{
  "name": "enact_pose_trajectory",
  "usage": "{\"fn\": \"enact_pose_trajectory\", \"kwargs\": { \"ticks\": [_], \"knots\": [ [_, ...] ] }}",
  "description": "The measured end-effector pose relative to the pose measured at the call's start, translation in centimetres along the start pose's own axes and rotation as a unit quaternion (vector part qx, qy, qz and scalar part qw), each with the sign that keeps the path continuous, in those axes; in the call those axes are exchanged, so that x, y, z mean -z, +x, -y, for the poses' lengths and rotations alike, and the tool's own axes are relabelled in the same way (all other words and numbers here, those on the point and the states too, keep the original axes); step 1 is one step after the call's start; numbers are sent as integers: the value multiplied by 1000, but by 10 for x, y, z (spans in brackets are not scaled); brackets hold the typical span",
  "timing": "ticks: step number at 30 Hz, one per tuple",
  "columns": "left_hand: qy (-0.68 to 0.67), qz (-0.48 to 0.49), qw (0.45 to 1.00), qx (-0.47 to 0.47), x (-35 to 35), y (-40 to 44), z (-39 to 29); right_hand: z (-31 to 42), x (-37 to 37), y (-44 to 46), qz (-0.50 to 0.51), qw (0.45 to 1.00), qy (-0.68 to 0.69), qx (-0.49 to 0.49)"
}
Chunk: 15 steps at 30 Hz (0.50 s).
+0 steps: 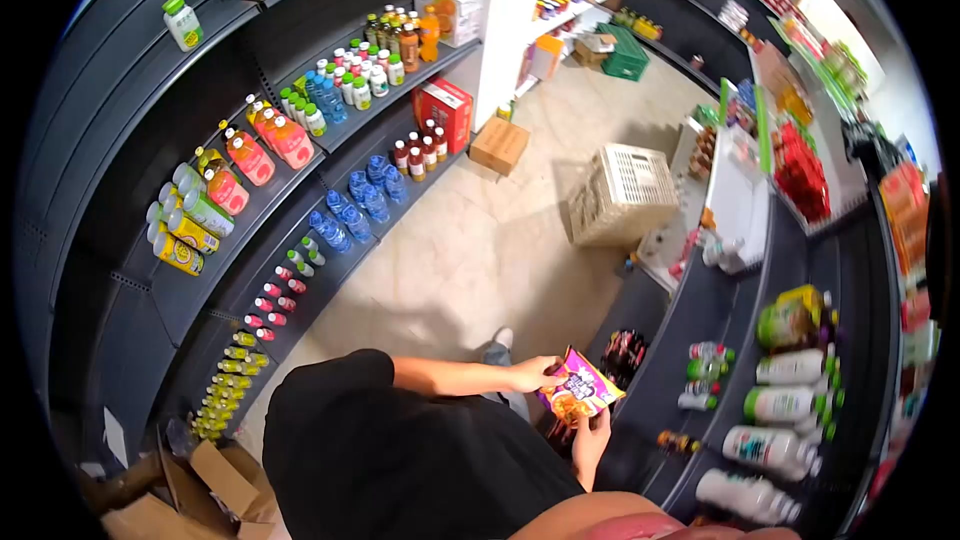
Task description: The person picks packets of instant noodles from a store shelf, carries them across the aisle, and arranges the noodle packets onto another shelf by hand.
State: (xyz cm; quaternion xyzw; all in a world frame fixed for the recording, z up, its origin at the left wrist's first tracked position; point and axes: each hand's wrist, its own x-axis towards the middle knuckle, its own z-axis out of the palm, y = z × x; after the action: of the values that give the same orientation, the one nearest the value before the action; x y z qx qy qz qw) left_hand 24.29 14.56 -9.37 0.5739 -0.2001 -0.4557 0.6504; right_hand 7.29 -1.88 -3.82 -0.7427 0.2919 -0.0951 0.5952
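So the glossy purple-and-yellow rectangular packet is up in both hands, held at a slant in front of the black fabric T-shirt. The left hand has its fingers clamped on one side edge, thumb over the printed face, while the right hand has its fingers pinched on the lower edge. Just past the packet there's a bunch of small dark shiny packs, too blurry to read. Off to the right, chunky white plastic bottles lie on a smooth dark grey shelf. Further ahead, a boxy cream plastic crate with slotted sides stands on the pale, faintly marbled floor, near a plain brown cardboard box.
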Motion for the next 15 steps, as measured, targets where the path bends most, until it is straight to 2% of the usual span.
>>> {"fn": "enact_pose_trajectory", "kwargs": {
  "ticks": [1, 2, 5, 6, 8, 9, 10, 11, 12, 13, 15],
  "knots": [
    [37, -12, 999, -24, 18, 12, 0, 3, -5, 27, 25, 1000, 16, 6],
    [48, -24, 999, -8, 37, 25, -1, 7, -9, 56, 33, 992, 106, -60],
    [4, -95, 995, 27, 84, 61, -13, 23, -29, 168, 153, 980, -18, -128],
    [-24, -151, 988, 11, 99, 68, -36, 23, -47, 209, 167, 975, 35, -145],
    [-126, -249, 960, 30, 137, 80, -73, 17, -90, 290, 207, 963, 122, -123],
    [-189, -290, 937, 38, 159, 91, -84, 44, -110, 320, 219, 970, 81, -69],
    [-152, -318, 935, 29, 184, 98, -93, 67, -144, 343, 188, 979, 75, -24],
    [-114, -344, 932, 20, 210, 103, -103, 89, -165, 371, 231, 972, 33, -19],
    [-119, -365, 923, -1, 231, 106, -116, 124, -191, 382, 260, 963, 65, -5],
    [-124, -397, 908, -41, 251, 111, -120, 141, -213, 404, 290, 957, 11, 9],
    [-153, -456, 875, -48, 283, 108, -135, 172, -250, 436, 365, 930, -27, 41]
  ]
}}
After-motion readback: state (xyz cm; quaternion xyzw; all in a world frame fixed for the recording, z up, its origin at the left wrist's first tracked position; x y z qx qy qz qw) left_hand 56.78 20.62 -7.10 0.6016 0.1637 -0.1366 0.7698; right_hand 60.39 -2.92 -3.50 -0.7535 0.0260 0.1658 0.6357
